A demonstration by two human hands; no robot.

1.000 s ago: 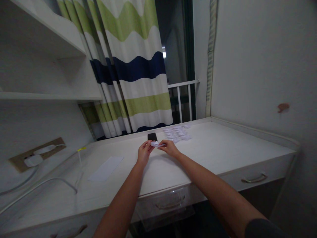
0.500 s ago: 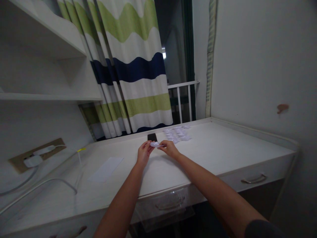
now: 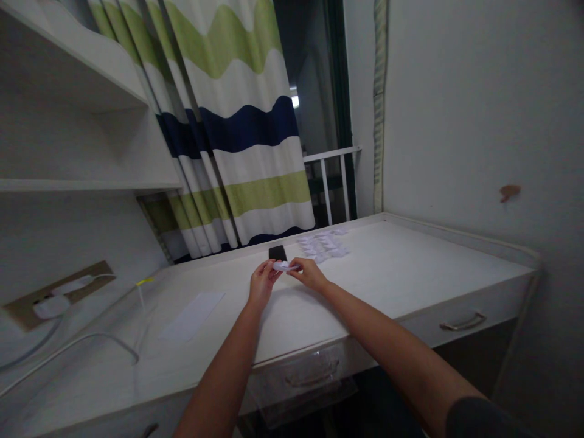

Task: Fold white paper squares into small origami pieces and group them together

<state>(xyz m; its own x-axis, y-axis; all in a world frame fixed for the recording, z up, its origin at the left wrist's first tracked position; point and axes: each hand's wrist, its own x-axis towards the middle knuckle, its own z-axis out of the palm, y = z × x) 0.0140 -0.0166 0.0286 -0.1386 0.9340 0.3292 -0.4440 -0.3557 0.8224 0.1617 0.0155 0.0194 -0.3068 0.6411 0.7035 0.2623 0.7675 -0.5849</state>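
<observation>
Between my two hands, just above the white desk (image 3: 374,274), is a small folded piece of white paper (image 3: 281,266). My left hand (image 3: 262,283) pinches its left end, fingers closed. My right hand (image 3: 309,274) grips the right end between thumb and fingers. The paper's exact folded shape is too small to make out. Behind the hands lies a black phone-like slab (image 3: 277,253). Several small folded white paper pieces (image 3: 323,245) are set out in rows beyond my right hand. A flat white paper sheet (image 3: 192,316) rests to the left of my left forearm.
White cables (image 3: 98,334) run from a wall socket board (image 3: 59,292) over the desk's left side. A shelf (image 3: 86,184) overhangs at the upper left. A striped curtain (image 3: 255,158) hangs behind the desk. A drawer handle (image 3: 463,322) juts from the front right.
The whole view has shifted slightly as my head moved. Both hands keep hold of the folded paper, with only a slight shift of the fingers.
</observation>
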